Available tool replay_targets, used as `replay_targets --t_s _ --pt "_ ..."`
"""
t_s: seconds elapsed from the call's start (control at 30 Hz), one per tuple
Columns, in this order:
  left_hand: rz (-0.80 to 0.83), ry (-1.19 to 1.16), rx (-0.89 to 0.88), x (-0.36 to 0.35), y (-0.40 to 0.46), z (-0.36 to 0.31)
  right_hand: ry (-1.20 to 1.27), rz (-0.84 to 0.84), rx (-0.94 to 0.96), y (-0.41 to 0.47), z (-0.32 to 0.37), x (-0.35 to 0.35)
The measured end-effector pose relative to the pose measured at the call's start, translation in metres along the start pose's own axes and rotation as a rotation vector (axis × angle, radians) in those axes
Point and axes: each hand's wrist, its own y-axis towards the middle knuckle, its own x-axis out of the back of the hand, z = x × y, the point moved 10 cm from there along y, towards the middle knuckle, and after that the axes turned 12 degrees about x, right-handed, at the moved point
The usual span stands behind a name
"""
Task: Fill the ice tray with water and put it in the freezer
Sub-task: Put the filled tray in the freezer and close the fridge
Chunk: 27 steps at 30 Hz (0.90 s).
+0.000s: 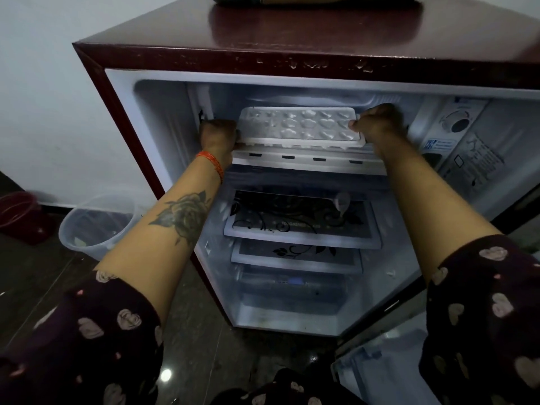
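Observation:
A white ice tray [301, 127] with heart-shaped cells is held level at the mouth of the freezer compartment [306, 96] at the top of the open maroon fridge [292, 51]. My left hand [218, 135] grips the tray's left end. My right hand [377, 122] grips its right end. The tray's near edge sits just above the compartment's front ledge [306, 159]. I cannot tell whether the cells hold water.
Below the freezer are two glass shelves [301, 229] with a black floral print and a bottom drawer [292, 287]. A thermostat dial [458, 124] sits at the right. A clear plastic bin [96, 226] and a red tub [20, 211] stand on the floor at the left.

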Motion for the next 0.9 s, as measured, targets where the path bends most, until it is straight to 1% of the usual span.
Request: replay_targets --t_s 0.07,0.13,0.27,0.4,0.5,0.63,0.83,0.9 --pt "-0.004 0.042 -0.029 -0.002 0.005 0.0 -0.005 0.006 -0.007 0.005 -0.002 -0.002" --pt "-0.018 0.022 -0.031 -0.004 0.006 0.001 -0.012 0.016 -0.013 0.008 -0.004 -0.004" --pt "-0.111 -0.166 -0.03 -0.001 0.007 0.006 0.002 0.028 -0.014 0.014 -0.01 -0.01" --pt "-0.136 -0.151 -0.069 -0.003 0.003 0.005 -0.028 0.052 -0.009 0.016 -0.015 -0.015" --pt "-0.134 -0.179 -0.066 -0.003 0.003 0.007 -0.008 0.04 -0.002 0.018 -0.019 -0.016" --pt "-0.159 -0.144 -0.079 -0.001 0.001 0.008 -0.013 0.049 -0.005 0.02 -0.024 -0.02" --pt "-0.153 -0.103 -0.073 0.0 0.035 0.023 -0.036 0.062 0.037 0.02 -0.023 -0.022" --pt "-0.15 -0.097 -0.075 0.0 0.027 0.02 -0.05 0.073 0.059 0.019 -0.022 -0.022"
